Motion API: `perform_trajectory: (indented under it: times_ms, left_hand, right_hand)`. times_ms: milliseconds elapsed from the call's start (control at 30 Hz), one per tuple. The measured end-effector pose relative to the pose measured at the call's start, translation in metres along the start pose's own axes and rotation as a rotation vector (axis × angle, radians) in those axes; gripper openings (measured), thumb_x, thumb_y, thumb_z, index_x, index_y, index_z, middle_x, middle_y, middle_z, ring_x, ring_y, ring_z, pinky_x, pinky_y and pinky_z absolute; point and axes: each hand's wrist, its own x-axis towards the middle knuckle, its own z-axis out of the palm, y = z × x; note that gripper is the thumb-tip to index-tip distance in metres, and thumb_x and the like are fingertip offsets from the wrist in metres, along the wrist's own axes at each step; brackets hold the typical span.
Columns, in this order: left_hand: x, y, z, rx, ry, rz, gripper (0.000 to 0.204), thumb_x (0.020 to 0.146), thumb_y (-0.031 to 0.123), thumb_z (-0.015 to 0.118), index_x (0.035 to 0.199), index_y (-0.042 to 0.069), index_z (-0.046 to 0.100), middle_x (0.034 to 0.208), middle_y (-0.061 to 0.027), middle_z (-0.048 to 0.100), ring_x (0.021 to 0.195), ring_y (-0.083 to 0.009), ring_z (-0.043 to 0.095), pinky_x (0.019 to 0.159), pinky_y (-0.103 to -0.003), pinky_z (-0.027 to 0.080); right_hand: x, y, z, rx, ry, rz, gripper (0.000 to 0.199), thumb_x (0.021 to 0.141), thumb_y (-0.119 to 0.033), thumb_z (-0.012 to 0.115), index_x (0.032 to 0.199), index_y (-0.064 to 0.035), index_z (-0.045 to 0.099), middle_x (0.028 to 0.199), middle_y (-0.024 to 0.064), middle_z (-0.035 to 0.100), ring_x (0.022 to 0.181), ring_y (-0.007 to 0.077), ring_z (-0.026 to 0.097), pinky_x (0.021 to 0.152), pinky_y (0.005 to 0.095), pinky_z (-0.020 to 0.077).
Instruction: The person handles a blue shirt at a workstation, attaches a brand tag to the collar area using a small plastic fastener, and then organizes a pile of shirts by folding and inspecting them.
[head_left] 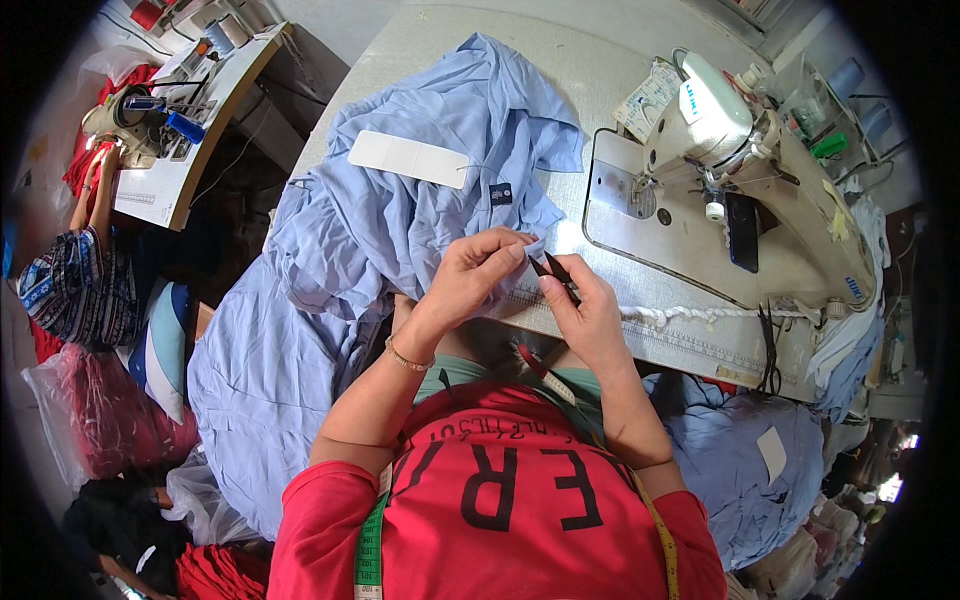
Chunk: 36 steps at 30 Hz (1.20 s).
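Observation:
A light blue garment (400, 225) lies crumpled over the table's left part, its fabric hanging off the near edge. At its lower right, my left hand (472, 275) pinches a bit of the cloth between thumb and fingers. Black thread snips (558, 275) are held in my right hand (590, 315), with the blades pointing at the pinched cloth close to my left fingertips. Whether the blades touch the cloth I cannot tell. On the garment rest a blank white card (408, 160) and a small black label (501, 194).
To the right stands a white sewing machine (715, 120), with a dark phone (742, 232) on its bed. Black scissors (768, 350) and a white braided cord (680, 313) lie by the near edge. Another person's arms (95, 190) are at a machine on the far left.

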Motion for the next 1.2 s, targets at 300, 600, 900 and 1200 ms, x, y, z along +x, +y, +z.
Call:
perform_trajectory:
  times_ms: [300,600,900,1200]
  left_hand:
    - [0.0,0.0,0.0,0.028,-0.009,-0.001,0.023,0.092,0.014,0.053,0.102,-0.004,0.063,0.09,0.0003,0.061,0.082,-0.0052,0.049,0.073,-0.021,0.041]
    - [-0.002,0.002,0.0,-0.023,0.005,-0.07,0.02,0.091,0.01,0.053,0.097,-0.005,0.063,0.101,-0.0063,0.062,0.09,-0.0099,0.052,0.081,-0.025,0.041]
    - [0.0,0.003,0.003,0.12,-0.007,-0.009,0.02,0.092,0.013,0.054,0.098,-0.004,0.062,0.092,0.0,0.059,0.081,-0.0059,0.049,0.073,-0.021,0.041]
    - [-0.002,-0.004,-0.003,0.047,0.017,-0.132,0.023,0.093,0.014,0.052,0.103,-0.004,0.061,0.098,-0.0013,0.06,0.086,-0.0067,0.05,0.077,-0.022,0.041]
  right_hand:
    - [0.0,0.0,0.001,0.0,0.008,-0.008,0.017,0.088,-0.015,0.056,0.099,-0.0025,0.055,0.079,0.0172,0.06,0.064,0.0321,0.058,0.057,0.0351,0.0447]
    - [0.0,0.001,0.003,-0.038,0.04,-0.1,0.016,0.087,-0.014,0.058,0.098,-0.0026,0.057,0.08,0.0171,0.06,0.067,0.0348,0.06,0.057,0.0366,0.0458]
    - [-0.006,0.014,0.003,0.307,0.069,-0.131,0.015,0.087,-0.012,0.06,0.097,-0.0021,0.054,0.074,0.0056,0.058,0.059,0.0136,0.054,0.054,0.0261,0.0424]
    - [0.016,0.008,-0.003,0.345,0.02,0.059,0.023,0.078,-0.01,0.071,0.094,-0.0005,0.057,0.079,0.0005,0.053,0.074,0.0074,0.05,0.067,0.0209,0.0404]
